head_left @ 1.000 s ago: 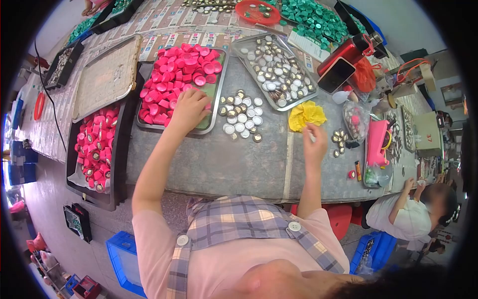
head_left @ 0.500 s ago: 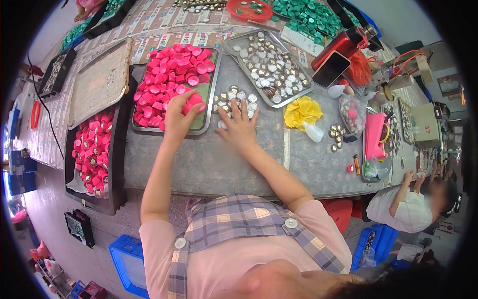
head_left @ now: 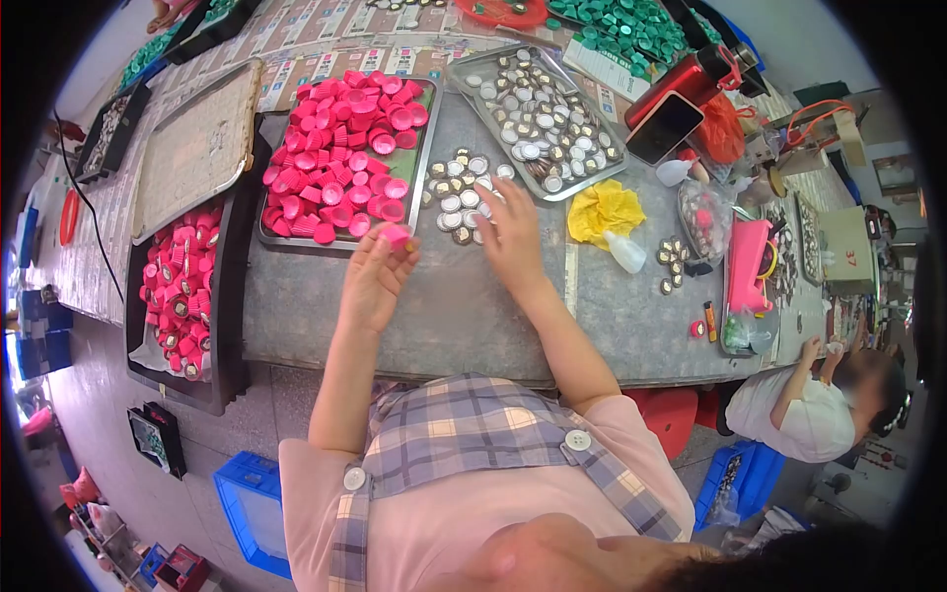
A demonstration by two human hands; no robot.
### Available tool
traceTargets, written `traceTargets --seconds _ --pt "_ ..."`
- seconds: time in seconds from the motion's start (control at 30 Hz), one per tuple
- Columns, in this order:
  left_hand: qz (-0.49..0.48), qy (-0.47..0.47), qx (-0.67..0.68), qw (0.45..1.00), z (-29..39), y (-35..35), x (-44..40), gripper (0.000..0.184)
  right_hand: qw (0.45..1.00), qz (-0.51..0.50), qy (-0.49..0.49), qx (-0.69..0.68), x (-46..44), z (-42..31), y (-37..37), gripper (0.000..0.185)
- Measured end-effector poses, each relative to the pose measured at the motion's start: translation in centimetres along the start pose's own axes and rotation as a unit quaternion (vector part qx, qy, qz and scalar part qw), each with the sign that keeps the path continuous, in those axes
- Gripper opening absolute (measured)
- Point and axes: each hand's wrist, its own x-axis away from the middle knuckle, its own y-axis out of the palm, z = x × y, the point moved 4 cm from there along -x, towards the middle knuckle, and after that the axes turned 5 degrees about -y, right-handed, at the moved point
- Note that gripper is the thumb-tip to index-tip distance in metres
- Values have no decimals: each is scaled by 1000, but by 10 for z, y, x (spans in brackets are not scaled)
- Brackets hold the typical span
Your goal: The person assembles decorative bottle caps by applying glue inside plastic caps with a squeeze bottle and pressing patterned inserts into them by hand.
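Note:
My left hand (head_left: 375, 281) is closed on a pink cap (head_left: 396, 235), held between thumb and fingertips just in front of the tray of caps. Something small and yellowish shows at the cap's lower edge. The metal tray (head_left: 430, 148) holds a heap of pink ridged caps (head_left: 340, 158). My right hand (head_left: 515, 242) has its fingers apart at the right side of a loose pile of round white and metallic discs (head_left: 454, 202) on the grey tabletop. Whether its fingertips touch a disc I cannot tell.
A second metal tray (head_left: 617, 163) holds more discs. A black bin (head_left: 229, 296) of pink caps stands at left, an old tray (head_left: 192, 148) above it. At right lie a yellow cloth (head_left: 604, 212), a white bottle (head_left: 625, 253) and a phone (head_left: 666, 128). Another person (head_left: 809, 409) sits far right.
My left hand has drawn back from the cap tray toward me with a pink cap. My right hand has shifted right, off the middle of the disc pile.

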Motion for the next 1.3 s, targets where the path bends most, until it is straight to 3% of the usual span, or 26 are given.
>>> traceTargets --seconds 0.07,0.17,0.27,0.4,0.67,0.73,0.8,0.87,0.97,1.0,1.07,1.3 --pt "-10 -33 -11 999 -18 5 -1 28 963 -60 78 -253 7 1 -21 41" --pt "-42 -101 -33 993 -43 24 2 31 948 -63 19 -313 11 -30 -42 38" --pt "-69 -147 4 987 -57 35 7 38 972 -75 -24 -223 17 -35 -42 38" --pt "-76 -180 -6 981 -53 39 13 41 974 -95 -41 -201 18 -37 -43 39" --pt "-114 -236 114 958 -59 44 18 44 940 -122 13 -319 19 -23 -50 38" --pt "-107 -247 138 953 -60 39 15 43 947 -39 135 -290 31 11 -61 36" --pt "-99 -256 163 948 -60 34 14 41 967 55 200 -147 45 57 -82 28" --pt "-63 -248 178 950 -60 28 13 41 973 62 215 63 69 103 -101 30" --pt "-54 -226 143 962 -60 23 11 40 949 6 269 163 99 137 -109 32" --pt "-52 -225 144 962 -60 24 12 40 950 5 268 162 103 142 -108 32" --pt "-45 -208 116 970 -58 25 12 37 925 -32 377 24 116 155 -100 37" --pt "-15 -211 121 970 -56 19 13 35 917 -71 391 29 121 152 -97 48"
